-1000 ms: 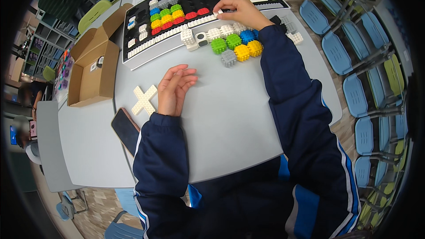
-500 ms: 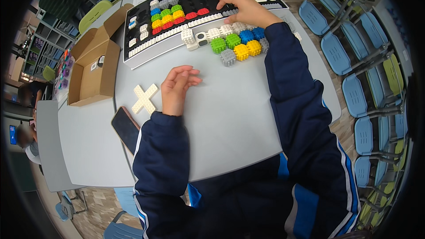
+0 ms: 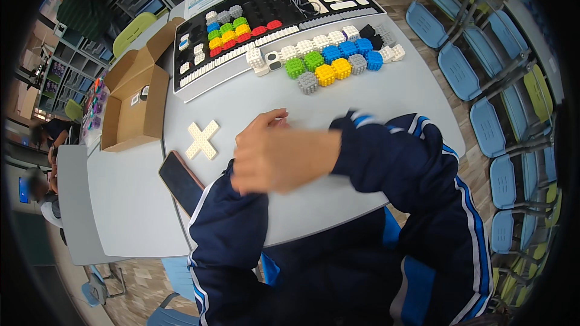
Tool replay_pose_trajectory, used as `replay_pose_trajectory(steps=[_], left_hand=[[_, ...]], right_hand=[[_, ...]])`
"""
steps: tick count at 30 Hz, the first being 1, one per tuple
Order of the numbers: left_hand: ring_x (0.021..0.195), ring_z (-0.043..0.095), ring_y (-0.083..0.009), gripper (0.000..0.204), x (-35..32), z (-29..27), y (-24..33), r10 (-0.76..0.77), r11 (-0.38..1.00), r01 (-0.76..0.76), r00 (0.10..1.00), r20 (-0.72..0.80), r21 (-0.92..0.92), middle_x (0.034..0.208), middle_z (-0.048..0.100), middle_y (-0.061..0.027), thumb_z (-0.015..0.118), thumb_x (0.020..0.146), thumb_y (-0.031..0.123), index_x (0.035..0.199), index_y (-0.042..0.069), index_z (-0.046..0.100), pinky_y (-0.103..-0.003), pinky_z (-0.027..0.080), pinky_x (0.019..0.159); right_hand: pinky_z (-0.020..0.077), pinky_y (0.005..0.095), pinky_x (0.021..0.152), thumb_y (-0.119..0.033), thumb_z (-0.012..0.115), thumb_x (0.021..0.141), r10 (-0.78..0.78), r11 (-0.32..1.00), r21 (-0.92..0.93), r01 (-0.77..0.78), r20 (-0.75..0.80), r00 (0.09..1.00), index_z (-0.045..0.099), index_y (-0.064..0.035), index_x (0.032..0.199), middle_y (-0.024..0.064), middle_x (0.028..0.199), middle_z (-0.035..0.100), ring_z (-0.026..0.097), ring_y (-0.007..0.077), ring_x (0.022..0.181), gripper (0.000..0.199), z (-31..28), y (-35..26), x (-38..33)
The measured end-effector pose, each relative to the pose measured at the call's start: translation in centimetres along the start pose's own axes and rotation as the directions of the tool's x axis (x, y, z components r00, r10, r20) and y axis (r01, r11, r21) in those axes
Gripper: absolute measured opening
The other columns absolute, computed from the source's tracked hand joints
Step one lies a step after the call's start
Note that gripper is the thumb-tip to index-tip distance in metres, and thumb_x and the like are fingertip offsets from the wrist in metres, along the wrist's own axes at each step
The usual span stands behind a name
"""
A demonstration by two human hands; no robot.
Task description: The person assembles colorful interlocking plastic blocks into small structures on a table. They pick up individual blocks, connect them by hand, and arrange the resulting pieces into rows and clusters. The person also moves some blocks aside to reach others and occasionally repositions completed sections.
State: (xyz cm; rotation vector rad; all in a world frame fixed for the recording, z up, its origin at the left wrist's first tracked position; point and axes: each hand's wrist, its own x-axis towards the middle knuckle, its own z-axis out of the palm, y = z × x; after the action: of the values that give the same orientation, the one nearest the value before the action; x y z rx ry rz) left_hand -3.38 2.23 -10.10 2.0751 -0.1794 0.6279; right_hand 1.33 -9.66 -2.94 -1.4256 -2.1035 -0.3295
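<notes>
**Hands together over the grey table, blocks lined up beyond**

Head view: The right hand (image 3: 284, 160) is blurred and lies across the middle of the picture, its forearm in a dark blue sleeve (image 3: 386, 157) with white and blue stripes coming in from 3 o'clock. It covers most of the left hand (image 3: 241, 169), of which little shows beyond its sleeve at 7 o'clock. The right fingers look loosely curled, but whether either hand grips anything I cannot tell.

At 10 o'clock from the hands, a white cross-shaped plate (image 3: 202, 140) lies flat on the grey table (image 3: 374, 93), near them but not touching. A dark phone (image 3: 181, 182) lies at 9 o'clock, just beside the left sleeve.

At 12 o'clock, well apart from the hands, a row of knobbly blocks (image 3: 329, 60) sits in white, green, yellow, blue, grey and black. Behind it is a black tray (image 3: 266, 9) holding more coloured blocks. An open cardboard box (image 3: 136, 102) stands at 10 o'clock. Blue chairs (image 3: 483, 72) line the table at 2 o'clock.
</notes>
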Motion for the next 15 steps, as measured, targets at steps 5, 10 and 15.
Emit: replay_pose_trajectory(steps=[5, 10, 15], left_hand=[[0.091, 0.068, -0.0228, 0.020, 0.4, 0.9, -0.9, 0.013, 1.000, -0.013, 0.989, 0.145, -0.005, 0.099, 0.068, -0.0129, 0.066, 0.083, -0.005, 0.103, -0.002, 0.067, -0.030, 0.054, 0.080], [0.095, 0.066, -0.0280, 0.019, 0.7, 0.7, -1.6, 0.057, 0.998, -0.061, 0.968, 0.244, 0.011, 0.105, 0.064, -0.0130, 0.063, 0.085, -0.005, 0.103, -0.001, 0.066, -0.032, 0.052, 0.084], [0.094, 0.066, -0.0279, 0.019, 0.7, 0.9, -1.5, 0.036, 0.999, -0.036, 0.965, 0.261, -0.003, 0.106, 0.063, -0.0127, 0.062, 0.086, -0.004, 0.104, -0.001, 0.065, -0.032, 0.052, 0.085]], right_hand=[[0.0449, 0.0350, 0.084, -0.017, 0.066, 0.087, -0.103, 0.955, 0.283, 0.094, 0.017, 0.994, 0.061, -0.0048, 0.104, 0.0122, 0.112, 0.057, 0.056, 0.0257, 0.102, 0.022, 8.6, -3.5, -4.4], [0.0451, 0.0352, 0.088, -0.017, 0.066, 0.089, -0.048, 0.902, 0.430, 0.038, 0.011, 0.999, 0.062, -0.0052, 0.110, 0.0102, 0.119, 0.057, 0.055, 0.0245, 0.107, 0.025, 9.1, -2.9, -4.5], [0.0452, 0.0354, 0.088, -0.016, 0.066, 0.088, -0.035, 0.902, 0.431, 0.019, 0.030, 0.999, 0.062, -0.0054, 0.108, 0.0092, 0.118, 0.057, 0.055, 0.0238, 0.106, 0.023, 9.0, -3.0, -4.5]])
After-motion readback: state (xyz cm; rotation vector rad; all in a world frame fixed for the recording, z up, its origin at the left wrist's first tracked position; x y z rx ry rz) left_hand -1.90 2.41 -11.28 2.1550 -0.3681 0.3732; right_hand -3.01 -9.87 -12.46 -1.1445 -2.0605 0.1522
